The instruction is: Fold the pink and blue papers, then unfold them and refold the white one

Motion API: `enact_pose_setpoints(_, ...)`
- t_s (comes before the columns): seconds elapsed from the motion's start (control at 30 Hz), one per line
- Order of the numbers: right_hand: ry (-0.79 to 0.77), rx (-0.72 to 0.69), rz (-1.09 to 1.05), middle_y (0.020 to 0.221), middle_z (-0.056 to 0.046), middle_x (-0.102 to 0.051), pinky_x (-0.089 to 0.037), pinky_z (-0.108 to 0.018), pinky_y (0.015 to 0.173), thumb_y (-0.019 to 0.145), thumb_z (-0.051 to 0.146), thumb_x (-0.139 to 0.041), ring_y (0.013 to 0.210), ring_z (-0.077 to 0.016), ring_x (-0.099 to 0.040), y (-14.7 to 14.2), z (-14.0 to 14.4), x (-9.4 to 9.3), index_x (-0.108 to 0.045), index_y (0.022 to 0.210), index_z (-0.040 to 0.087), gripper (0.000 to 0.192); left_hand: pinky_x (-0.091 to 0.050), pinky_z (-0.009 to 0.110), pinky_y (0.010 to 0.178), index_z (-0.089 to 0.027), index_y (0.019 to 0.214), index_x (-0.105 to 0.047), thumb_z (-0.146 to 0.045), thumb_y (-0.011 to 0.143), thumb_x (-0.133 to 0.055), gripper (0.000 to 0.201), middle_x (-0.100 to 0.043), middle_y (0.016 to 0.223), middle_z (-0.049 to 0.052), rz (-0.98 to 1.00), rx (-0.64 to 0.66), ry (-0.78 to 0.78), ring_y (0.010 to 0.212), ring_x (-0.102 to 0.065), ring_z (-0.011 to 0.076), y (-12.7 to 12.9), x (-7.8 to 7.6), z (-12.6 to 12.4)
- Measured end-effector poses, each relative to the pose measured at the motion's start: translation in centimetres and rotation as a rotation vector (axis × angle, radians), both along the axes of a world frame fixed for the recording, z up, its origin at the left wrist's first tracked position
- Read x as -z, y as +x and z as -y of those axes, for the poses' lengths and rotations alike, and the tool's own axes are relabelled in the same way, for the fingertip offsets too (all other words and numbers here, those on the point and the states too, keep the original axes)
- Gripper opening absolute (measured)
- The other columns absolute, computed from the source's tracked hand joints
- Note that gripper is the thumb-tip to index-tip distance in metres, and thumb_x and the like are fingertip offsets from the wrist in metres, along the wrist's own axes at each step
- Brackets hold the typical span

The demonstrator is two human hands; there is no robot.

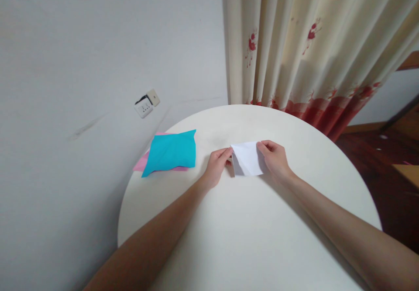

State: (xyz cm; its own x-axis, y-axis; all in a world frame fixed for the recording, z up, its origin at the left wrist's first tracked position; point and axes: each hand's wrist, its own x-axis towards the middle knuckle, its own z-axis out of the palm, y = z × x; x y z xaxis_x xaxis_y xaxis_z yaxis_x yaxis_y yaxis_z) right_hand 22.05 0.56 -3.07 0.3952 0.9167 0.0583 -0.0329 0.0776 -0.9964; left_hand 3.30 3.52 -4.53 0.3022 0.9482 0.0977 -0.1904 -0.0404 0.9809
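Note:
A folded white sheet of paper (248,158) lies on the round white table (248,230), near its far middle. My left hand (216,166) pinches the sheet's left edge between thumb and fingers. My right hand (274,158) grips the sheet's right side, with the fingers on its top corner. The paper's left part shows a diagonal fold and stands a little off the table. Both forearms reach in from the near edge.
A turquoise paper sheet (172,152) lies on a pink sheet (141,163) at the table's left edge. A grey wall with a socket (146,104) stands on the left. A cream curtain with red print (310,50) hangs behind. Dark wooden floor (376,160) is on the right.

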Motion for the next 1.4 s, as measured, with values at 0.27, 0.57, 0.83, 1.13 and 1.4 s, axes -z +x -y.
enact_pose_setpoints(0.27,0.047,0.004,0.021,0.066,-0.001,-0.061,-0.033,-0.028,0.058,0.072,0.044,-0.068,0.062,-0.0147,-0.049,0.1,-0.5,0.6,-0.066,0.073,0.017,0.028,-0.04,0.024,0.061,-0.013,0.089,-0.075,-0.051,0.084,-0.064,0.039,-0.069,0.081,0.007,-0.041,0.046,0.008,0.073,-0.057,0.0155,-0.1,-0.1,0.0)
enact_pose_setpoints(0.57,0.002,-0.015,-0.015,0.067,0.0,-0.063,-0.033,-0.027,0.057,0.072,0.044,-0.069,0.061,-0.0141,-0.05,0.1,-0.3,0.4,-0.066,0.073,0.017,0.027,-0.038,0.023,0.058,-0.013,0.076,-0.071,-0.053,0.086,-0.061,0.042,-0.064,0.071,0.004,-0.138,0.048,0.111,0.066,-0.053,0.0123,0.0,-0.6,0.3)
enact_pose_setpoints(0.83,0.036,-0.005,0.088,0.084,-0.006,-0.066,-0.042,-0.03,0.063,0.075,0.041,-0.067,0.071,-0.0183,-0.057,0.4,-0.7,1.2,-0.068,0.092,0.017,0.03,-0.035,0.023,0.056,-0.013,0.075,-0.072,-0.05,0.078,-0.069,0.038,-0.061,0.066,0.002,-0.186,-0.034,0.115,0.061,-0.048,0.0114,0.3,-1.0,0.7)
enact_pose_setpoints(1.13,0.39,0.038,0.645,0.082,-0.003,-0.058,-0.047,-0.036,0.073,0.083,0.028,-0.062,0.077,-0.0199,-0.054,-0.2,0.9,-0.6,-0.06,0.088,0.021,0.009,-0.032,0.024,0.053,-0.014,0.06,-0.065,-0.046,0.079,-0.067,0.037,-0.054,0.057,-0.001,-0.184,-0.168,0.105,0.056,-0.044,0.0103,0.6,-0.9,0.7)
enact_pose_setpoints(1.4,0.576,0.137,0.769,0.102,-0.009,-0.051,-0.048,-0.041,0.082,0.081,0.021,-0.064,0.099,-0.0255,-0.052,-1.6,2.8,-1.9,-0.057,0.096,0.022,0.016,-0.03,0.024,0.052,-0.014,0.06,-0.064,-0.046,0.079,-0.067,0.037,-0.052,0.056,-0.002,-0.178,-0.194,0.108,0.056,-0.042,0.01,0.7,-0.9,0.7)
